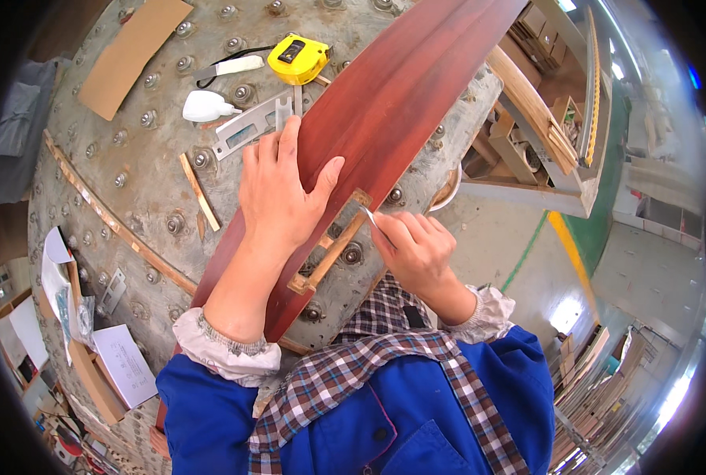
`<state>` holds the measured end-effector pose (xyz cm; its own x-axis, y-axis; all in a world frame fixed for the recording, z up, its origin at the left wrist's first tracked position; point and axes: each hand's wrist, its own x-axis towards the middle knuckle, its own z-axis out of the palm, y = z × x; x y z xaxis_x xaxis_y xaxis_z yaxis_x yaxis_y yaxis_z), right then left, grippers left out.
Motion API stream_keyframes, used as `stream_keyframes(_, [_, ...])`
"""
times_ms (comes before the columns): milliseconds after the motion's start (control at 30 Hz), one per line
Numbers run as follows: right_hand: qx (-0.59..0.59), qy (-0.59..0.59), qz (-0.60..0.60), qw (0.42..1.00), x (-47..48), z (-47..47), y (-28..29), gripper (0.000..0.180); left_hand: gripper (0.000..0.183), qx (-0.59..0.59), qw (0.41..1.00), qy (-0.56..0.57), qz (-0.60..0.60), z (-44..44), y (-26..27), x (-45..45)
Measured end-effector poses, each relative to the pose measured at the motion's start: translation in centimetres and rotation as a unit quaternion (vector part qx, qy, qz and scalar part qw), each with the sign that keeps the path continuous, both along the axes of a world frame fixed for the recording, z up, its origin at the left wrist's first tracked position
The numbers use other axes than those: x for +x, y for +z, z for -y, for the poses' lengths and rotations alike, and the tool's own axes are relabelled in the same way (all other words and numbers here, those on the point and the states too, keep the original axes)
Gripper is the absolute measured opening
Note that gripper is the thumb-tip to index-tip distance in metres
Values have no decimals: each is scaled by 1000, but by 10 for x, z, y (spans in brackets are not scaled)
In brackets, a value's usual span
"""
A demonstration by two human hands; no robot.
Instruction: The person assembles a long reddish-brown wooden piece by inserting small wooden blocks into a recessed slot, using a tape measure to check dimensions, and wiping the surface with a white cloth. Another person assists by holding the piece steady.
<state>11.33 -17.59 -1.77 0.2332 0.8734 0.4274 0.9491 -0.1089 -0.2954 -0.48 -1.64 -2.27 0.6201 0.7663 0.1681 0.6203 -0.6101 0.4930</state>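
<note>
A long reddish-brown wooden board [388, 101] runs diagonally across the metal ball-transfer table [163, 148]. Flat on its face lies my left hand [278, 184], fingers spread and thumb out, holding nothing. Close to my body, the board's edge has a long notch with pale, raw wood at its recessed ends [362, 197]. A narrow strip of lighter wood [338, 252] spans this notch along its outer side. My right hand [415, 246] grips a thin metal blade [372, 218], its tip at the notch's upper end. The fingers hide the blade's handle end.
Beyond my left hand lie a slotted metal template [249, 127], a white squeeze bottle [207, 107], a white-handled knife [240, 66] and a yellow tape measure [298, 59]. Cardboard [133, 56], a long wood strip [109, 217] and an opened carton [94, 377] are leftward. A wooden cart [531, 193] stands right.
</note>
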Motion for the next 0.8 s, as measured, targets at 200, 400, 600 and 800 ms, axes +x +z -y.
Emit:
stream_keyframes(200, [6, 57, 32, 998, -2, -11, -5, 25, 68, -24, 1000, 15, -8, 2, 1, 1])
stream_keyframes(400, [16, 112, 35, 993, 14, -6, -5, 15, 67, -30, 1000, 6, 3, 1, 1, 3])
stream_keyframes(600, [-23, 154, 57, 986, 27, 1, 3, 21, 68, -52, 999, 9, 11, -2, 2, 2])
stream_keyframes(800, [19, 157, 49, 986, 22, -15, -5, 18, 67, -47, 999, 5, -12, -3, 3, 4])
